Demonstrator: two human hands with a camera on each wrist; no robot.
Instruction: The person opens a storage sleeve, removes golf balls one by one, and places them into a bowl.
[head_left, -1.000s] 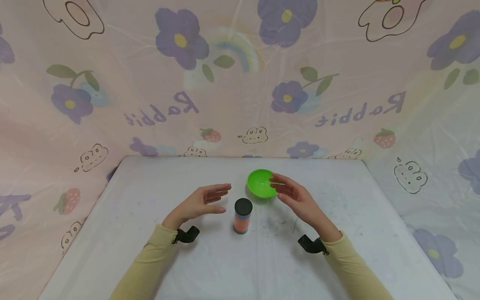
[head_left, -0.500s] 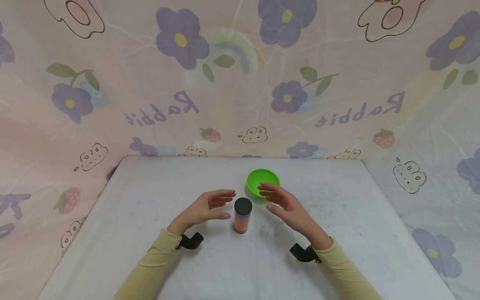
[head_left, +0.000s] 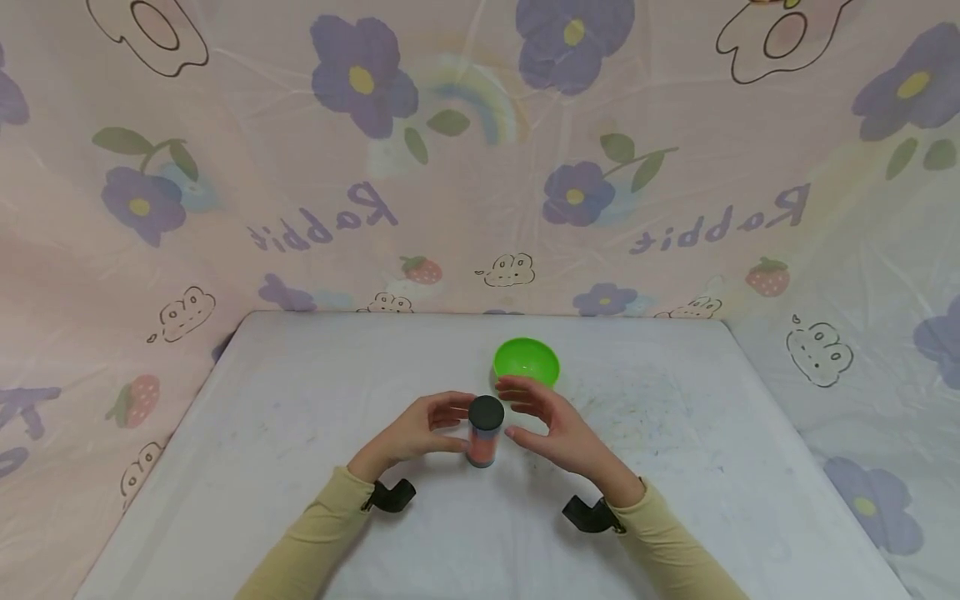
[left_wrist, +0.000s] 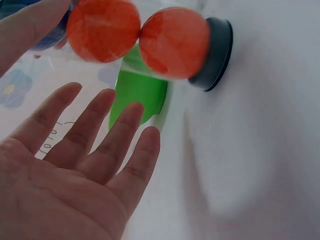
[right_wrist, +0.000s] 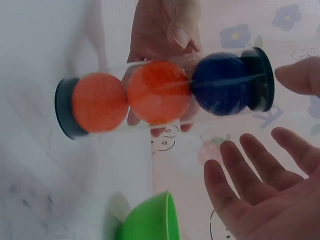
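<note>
A clear tube (head_left: 484,447) with black caps stands upright on the white table. Inside it, the right wrist view shows two orange balls (right_wrist: 159,92) below a dark blue ball (right_wrist: 220,84). Close by on the tube's left is my left hand (head_left: 418,429), fingers extended and thumb near the tube's side; whether the thumb touches it I cannot tell. My right hand (head_left: 561,432) is on the other side, a small gap from the tube, with its fingers spread and slightly bent. Behind the tube sits a green bowl (head_left: 527,357), its front edge partly covered by the right fingers.
The white table (head_left: 337,358) spreads out to both sides, with faint dark marks on its right part. A patterned cloth (head_left: 465,183) hangs behind and along the sides. Each wrist carries a black camera mount (head_left: 393,497).
Both hands have moved inward and slightly nearer the person, closing in on the tube from either side. My right hand has left most of the bowl uncovered. Tube and bowl have stayed in place.
</note>
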